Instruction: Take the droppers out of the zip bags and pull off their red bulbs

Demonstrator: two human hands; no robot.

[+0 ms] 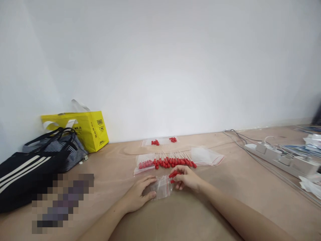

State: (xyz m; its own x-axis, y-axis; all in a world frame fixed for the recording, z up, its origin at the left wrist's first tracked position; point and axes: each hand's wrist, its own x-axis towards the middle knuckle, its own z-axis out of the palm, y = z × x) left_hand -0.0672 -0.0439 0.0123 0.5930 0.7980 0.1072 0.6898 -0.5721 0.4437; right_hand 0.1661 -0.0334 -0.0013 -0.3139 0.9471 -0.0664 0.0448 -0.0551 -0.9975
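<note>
My left hand (140, 195) grips one end of a small clear zip bag (162, 190) on the tan table (225, 187). My right hand (186, 178) pinches a few red-tipped sticks (174, 174) at the bag's open mouth. Just beyond lies a row of loose red-tipped sticks (173, 161). A filled bag of red-tipped sticks (144, 164) rests to their left. Two more filled bags (160, 141) lie further back near the wall. Empty clear bags (207, 155) sit to the right of the row.
A yellow shopping bag (87, 129), a striped tote (60, 147) and a black bag with white stripes (27, 174) stand at the left against the wall. A white power strip (281, 157) with cables and some papers (309, 142) occupy the right side.
</note>
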